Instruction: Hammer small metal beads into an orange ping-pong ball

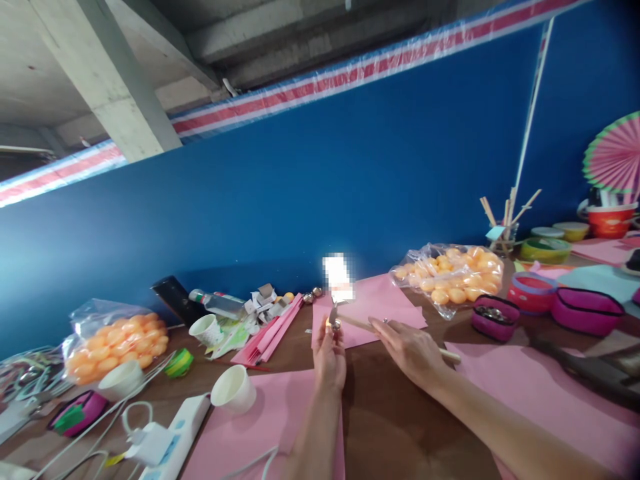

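Observation:
My left hand [330, 357] is closed, its fingertips pinching a small shiny roundish piece [335, 325] with silver and orange-yellow on it; its exact kind is too small to make out. My right hand [413, 352] is closed around a thin wooden stick [356, 323]. One end of the stick points at the left fingertips, and the other end shows past the right palm. Whether the stick touches the small piece I cannot tell. Just behind the left fingers a bright pixelated patch [339, 277] stands above a pink paper sheet [367, 307].
Bags of orange balls stand at left [117, 347] and right [450, 273]. A paper cup [233, 389], a power strip [177, 437] and cables lie at left. Pink containers [495, 319] and a jar of sticks [503, 237] are at right. A blue partition [300, 187] rises behind.

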A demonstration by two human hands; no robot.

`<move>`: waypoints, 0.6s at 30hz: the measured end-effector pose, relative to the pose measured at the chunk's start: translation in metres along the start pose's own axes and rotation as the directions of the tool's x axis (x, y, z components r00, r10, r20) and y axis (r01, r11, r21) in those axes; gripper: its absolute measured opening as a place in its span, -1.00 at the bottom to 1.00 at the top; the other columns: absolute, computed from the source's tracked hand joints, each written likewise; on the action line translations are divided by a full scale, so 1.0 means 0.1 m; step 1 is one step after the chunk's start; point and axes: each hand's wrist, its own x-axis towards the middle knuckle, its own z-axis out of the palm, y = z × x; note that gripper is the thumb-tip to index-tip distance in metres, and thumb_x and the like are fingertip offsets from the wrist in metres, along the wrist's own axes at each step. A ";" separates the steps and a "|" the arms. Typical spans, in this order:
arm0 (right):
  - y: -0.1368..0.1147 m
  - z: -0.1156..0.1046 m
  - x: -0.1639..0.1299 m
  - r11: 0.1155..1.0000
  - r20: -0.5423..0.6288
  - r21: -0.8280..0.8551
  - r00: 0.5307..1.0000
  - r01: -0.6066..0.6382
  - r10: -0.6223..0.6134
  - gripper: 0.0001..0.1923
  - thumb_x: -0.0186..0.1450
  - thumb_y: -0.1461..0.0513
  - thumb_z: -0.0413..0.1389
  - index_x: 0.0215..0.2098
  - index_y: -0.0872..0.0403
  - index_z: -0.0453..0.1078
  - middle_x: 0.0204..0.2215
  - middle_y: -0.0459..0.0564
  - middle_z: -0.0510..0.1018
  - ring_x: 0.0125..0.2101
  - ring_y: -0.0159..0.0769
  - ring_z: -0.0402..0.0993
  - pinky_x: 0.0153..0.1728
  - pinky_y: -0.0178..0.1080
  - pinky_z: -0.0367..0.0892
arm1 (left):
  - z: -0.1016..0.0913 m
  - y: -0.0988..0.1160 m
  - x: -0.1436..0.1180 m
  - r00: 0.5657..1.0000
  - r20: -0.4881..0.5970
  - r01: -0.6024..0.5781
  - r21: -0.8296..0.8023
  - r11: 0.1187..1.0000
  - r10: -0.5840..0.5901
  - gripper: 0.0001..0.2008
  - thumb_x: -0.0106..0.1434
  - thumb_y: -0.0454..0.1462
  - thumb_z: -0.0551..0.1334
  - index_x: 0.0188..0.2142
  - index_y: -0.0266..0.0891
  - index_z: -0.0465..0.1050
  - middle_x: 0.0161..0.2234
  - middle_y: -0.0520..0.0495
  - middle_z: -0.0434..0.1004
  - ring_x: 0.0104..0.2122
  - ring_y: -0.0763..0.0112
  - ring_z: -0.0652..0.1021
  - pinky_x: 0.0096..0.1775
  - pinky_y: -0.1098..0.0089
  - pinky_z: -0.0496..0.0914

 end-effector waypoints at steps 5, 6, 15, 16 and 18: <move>0.01 0.01 0.00 1.000 -0.013 0.017 1.000 -0.016 0.017 -0.66 0.32 0.17 -0.17 0.03 -0.05 0.22 -0.48 -0.08 0.48 -0.50 -0.46 0.40 -0.59 -0.42 0.05 | -0.01 -0.02 0.00 1.000 -0.007 -0.010 0.018 1.000 0.010 -0.73 0.08 -0.47 0.19 -0.20 -0.27 0.42 -0.29 -0.12 0.47 -0.36 0.56 0.50 -0.33 0.62 0.40; 0.01 0.01 0.00 1.000 -0.012 0.018 1.000 -0.021 0.021 -0.66 0.32 0.17 -0.17 0.03 -0.04 0.22 -0.48 -0.08 0.48 -0.49 -0.45 0.40 -0.59 -0.42 0.06 | -0.01 -0.02 0.01 1.000 0.005 -0.019 0.022 1.000 0.019 -0.73 0.08 -0.47 0.19 -0.19 -0.28 0.41 -0.28 -0.12 0.47 -0.36 0.56 0.50 -0.32 0.62 0.40; 0.03 0.01 0.00 0.999 -0.022 0.030 0.999 -0.045 0.046 -0.66 0.32 0.16 -0.18 0.01 -0.05 0.24 -0.49 -0.08 0.48 -0.49 -0.44 0.40 -0.59 -0.42 0.07 | -0.01 0.01 0.02 0.998 -0.053 0.030 -0.031 0.999 -0.032 -0.75 0.10 -0.49 0.14 -0.21 -0.28 0.38 -0.34 -0.11 0.47 -0.39 0.54 0.51 -0.31 0.56 0.42; 0.03 0.01 0.00 0.998 -0.022 0.030 0.999 -0.047 0.048 -0.66 0.32 0.16 -0.18 0.01 -0.05 0.24 -0.49 -0.08 0.48 -0.49 -0.44 0.40 -0.59 -0.42 0.07 | -0.02 0.01 0.03 0.997 -0.061 0.035 -0.037 0.999 -0.037 -0.74 0.10 -0.49 0.14 -0.20 -0.27 0.37 -0.34 -0.10 0.47 -0.40 0.55 0.51 -0.32 0.56 0.42; 0.04 0.00 0.01 0.999 -0.022 0.024 0.999 -0.049 0.049 -0.66 0.32 0.15 -0.18 0.01 -0.05 0.24 -0.49 -0.08 0.48 -0.49 -0.44 0.39 -0.60 -0.42 0.06 | -0.04 0.01 0.04 0.997 -0.057 0.045 -0.042 0.998 -0.047 -0.73 0.11 -0.48 0.14 -0.18 -0.26 0.36 -0.35 -0.10 0.47 -0.43 0.55 0.50 -0.35 0.55 0.42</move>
